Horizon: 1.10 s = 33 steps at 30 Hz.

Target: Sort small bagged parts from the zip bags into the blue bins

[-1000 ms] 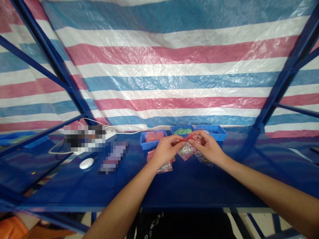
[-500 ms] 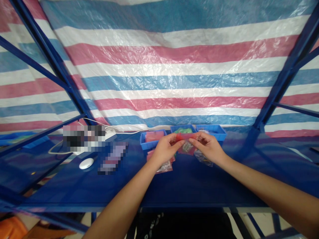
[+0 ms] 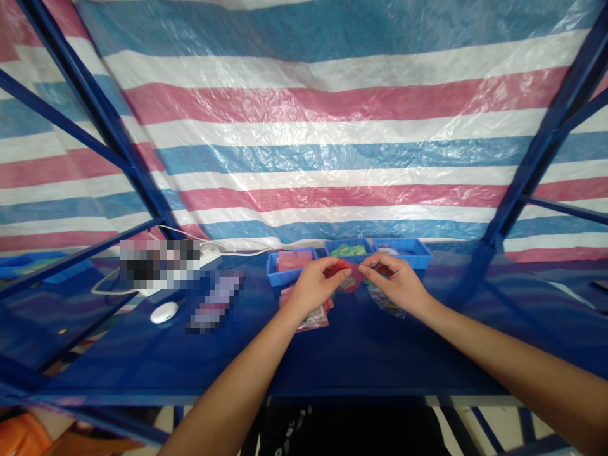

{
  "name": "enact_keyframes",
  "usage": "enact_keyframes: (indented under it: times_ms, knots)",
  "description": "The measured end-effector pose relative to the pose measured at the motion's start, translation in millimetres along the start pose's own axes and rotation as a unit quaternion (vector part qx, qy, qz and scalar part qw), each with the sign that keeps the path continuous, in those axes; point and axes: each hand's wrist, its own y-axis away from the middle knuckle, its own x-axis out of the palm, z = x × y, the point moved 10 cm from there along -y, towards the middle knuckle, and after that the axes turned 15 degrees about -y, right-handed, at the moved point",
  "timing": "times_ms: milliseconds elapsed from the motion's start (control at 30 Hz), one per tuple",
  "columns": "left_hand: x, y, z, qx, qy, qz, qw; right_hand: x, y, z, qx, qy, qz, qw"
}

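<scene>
Between my hands is a small red plastic bag [image 3: 350, 282] with something greyish inside that I cannot make out. My left hand [image 3: 317, 283] pinches its left side between thumb and fingers. With thumb and fingertips together, my right hand [image 3: 396, 278] grips the bag's right edge. Several red and clear bags [image 3: 315, 318] lie on the blue table under and beside my left hand. A clear plastic bag [image 3: 387, 303] lies below my right hand, partly hidden by it.
At the table's back stand blue bins with red bags [image 3: 294, 259], green bags [image 3: 349, 251] and pale contents [image 3: 388, 251]. To the left are a white round case [image 3: 164, 312], a blurred phone-like object [image 3: 216, 303] and a power strip [image 3: 209, 255] with cables. Blue frame posts flank the table.
The red bag has turned or folded between my fingers, so less of its face shows. My right thumb has shifted slightly; my arms have hardly moved.
</scene>
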Motion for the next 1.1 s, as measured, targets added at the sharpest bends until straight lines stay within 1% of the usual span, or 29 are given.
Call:
enact_keyframes:
  times_ms: [100,167,233,333,433,500,633,767,933,1000,1100]
  knots:
    - [-1.9,0,-1,0.009,-0.015,-0.007,1.0,-4,1,2,-0.004,0.003,-0.017,1.0]
    - [-4.3,-1,-5,0.022,-0.026,-0.014,0.999,-9,1,7,-0.016,0.008,-0.04,0.999]
    - [-6.4,-1,-8,0.032,-0.044,-0.021,0.998,-11,2,11,-0.026,0.012,-0.05,0.998]
    - [-7.0,-1,-8,0.033,-0.059,-0.022,0.997,-8,1,8,-0.012,-0.008,-0.032,0.999]
    - [-6.6,-1,-6,0.027,-0.06,-0.02,0.998,-4,0,-4,0.014,-0.028,-0.013,0.999]
    - [-8.2,0,-6,0.021,-0.071,-0.026,0.997,-2,-1,-10,0.022,-0.022,-0.005,1.0]
    - [-12.4,0,-8,0.021,-0.101,-0.045,0.994,-5,-2,-13,0.021,-0.008,-0.01,1.0]
    - [-12.3,0,-8,0.024,-0.109,-0.046,0.993,-8,-2,-13,0.028,-0.001,-0.017,0.999]
    - [-10.5,-1,-3,0.015,-0.109,-0.032,0.993,-1,-1,-26,0.062,0.015,0.018,0.998]
    - [-9.0,-1,-2,0.013,-0.106,-0.023,0.994,-1,-1,-29,0.064,0.015,0.014,0.998]
    - [-7.7,0,-3,0.015,-0.096,-0.014,0.995,-4,-2,-26,0.059,0.001,0.0,0.998]
